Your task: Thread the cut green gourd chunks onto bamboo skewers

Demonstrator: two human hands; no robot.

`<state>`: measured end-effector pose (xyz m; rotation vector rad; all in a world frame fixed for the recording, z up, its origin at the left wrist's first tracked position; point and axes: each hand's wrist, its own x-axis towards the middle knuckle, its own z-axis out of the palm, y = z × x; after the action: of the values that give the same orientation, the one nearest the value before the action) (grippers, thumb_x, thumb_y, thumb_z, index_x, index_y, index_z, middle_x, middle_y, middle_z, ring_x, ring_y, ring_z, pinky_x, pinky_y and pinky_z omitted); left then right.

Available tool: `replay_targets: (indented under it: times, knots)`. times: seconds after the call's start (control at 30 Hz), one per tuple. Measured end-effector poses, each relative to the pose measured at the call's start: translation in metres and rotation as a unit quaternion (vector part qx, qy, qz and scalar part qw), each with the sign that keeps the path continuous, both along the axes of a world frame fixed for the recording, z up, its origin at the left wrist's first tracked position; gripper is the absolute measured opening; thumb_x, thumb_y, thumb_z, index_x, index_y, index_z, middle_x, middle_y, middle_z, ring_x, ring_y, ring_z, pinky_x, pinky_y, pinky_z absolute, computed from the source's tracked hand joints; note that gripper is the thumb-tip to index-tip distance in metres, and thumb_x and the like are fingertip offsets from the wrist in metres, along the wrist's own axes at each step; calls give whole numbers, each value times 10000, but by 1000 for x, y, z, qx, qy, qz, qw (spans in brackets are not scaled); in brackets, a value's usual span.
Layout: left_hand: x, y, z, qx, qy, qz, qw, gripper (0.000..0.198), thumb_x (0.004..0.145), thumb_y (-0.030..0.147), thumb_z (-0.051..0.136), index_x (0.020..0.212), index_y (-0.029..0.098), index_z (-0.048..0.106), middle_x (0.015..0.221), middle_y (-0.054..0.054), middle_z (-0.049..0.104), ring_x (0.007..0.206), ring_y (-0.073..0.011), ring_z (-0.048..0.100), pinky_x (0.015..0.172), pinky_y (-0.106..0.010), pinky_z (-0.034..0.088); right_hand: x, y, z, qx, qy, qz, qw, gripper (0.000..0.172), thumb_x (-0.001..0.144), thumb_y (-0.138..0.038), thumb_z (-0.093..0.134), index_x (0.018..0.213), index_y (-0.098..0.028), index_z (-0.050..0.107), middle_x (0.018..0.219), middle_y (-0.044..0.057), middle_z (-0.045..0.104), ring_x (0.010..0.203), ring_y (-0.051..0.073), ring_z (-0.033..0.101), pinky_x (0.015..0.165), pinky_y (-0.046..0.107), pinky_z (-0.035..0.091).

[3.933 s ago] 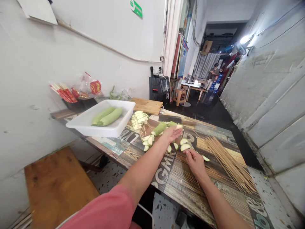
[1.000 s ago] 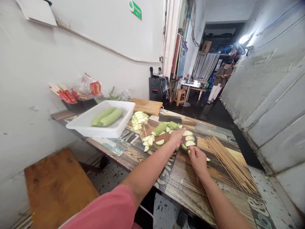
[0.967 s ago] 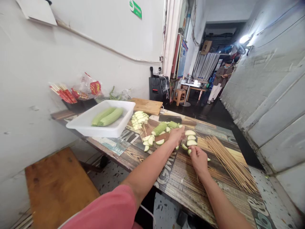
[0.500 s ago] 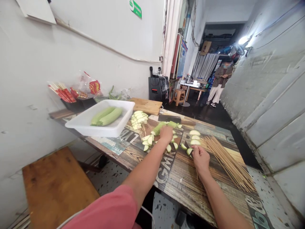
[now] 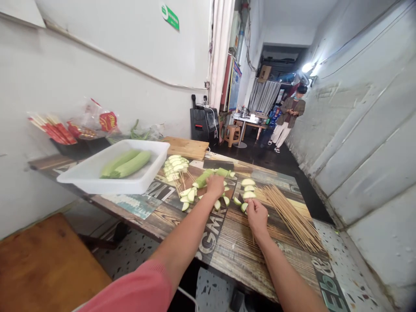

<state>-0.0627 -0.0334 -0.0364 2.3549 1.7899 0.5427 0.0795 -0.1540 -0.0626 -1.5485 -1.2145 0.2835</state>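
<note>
My right hand is closed on a thin wooden skewer, whose lower end pokes out below the palm. Pale green-rimmed zucchini slices line up just beyond its fingertips. My left hand reaches down among cut zucchini pieces on a brown cutting board; its fingertips are hidden behind the hand. Several loose half-round slices lie between the two hands. To the left, finished zucchini skewers are piled together. A bundle of bare bamboo skewers lies right of my right hand.
A white plastic tub with two whole zucchini stands at the left. A cleaver and a wooden board lie at the far side. A wooden stool is at lower left. In the background, another person stands.
The view has swung right, so the table appears shifted left. Both hands remain at nearly the same places over the table. The person in the background has come nearer.
</note>
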Motion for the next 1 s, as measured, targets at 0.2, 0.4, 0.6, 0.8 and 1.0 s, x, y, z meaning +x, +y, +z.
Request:
replay_targets:
  times: [0.2,0.4,0.6,0.8,1.0]
  knots:
    - [0,4,-5,8,-32,-37,999,425,733,64,427,1094,199,606,1075,-103,537,989,-221,497,889,-358,362,-1,0,-1,3,-5,-1,1000,356,783,-376,406,754,-136,668,562,31,593,572,157,513,542,233,359]
    - [4,8,-12,13,-105,-59,993,426,742,52,433,1112,174,604,1049,-92,538,963,-187,517,913,-290,376,-2,-1,0,9,-9,-3,1000,354,789,-368,403,746,-140,669,544,21,584,553,149,505,536,229,357]
    - [14,3,-16,0,-152,-47,987,416,746,79,465,1130,175,595,1074,-88,527,976,-171,513,897,-251,391,-4,-2,1,22,-19,-5,1000,362,795,-381,401,732,-147,669,522,11,568,537,143,492,523,225,352]
    - [19,-5,-13,-35,-161,-54,985,385,761,117,489,1123,190,598,1127,-79,532,1028,-178,510,914,-252,379,-3,-1,0,22,-29,-9,999,374,795,-403,407,731,-145,670,498,6,551,529,143,487,511,223,345]
    - [17,-16,1,-30,-153,-92,983,445,742,39,435,1144,151,590,1165,-81,566,1103,-171,493,976,-230,325,-2,-1,-1,20,-27,-2,999,388,799,-417,401,744,-143,670,498,8,552,530,145,491,514,224,350]
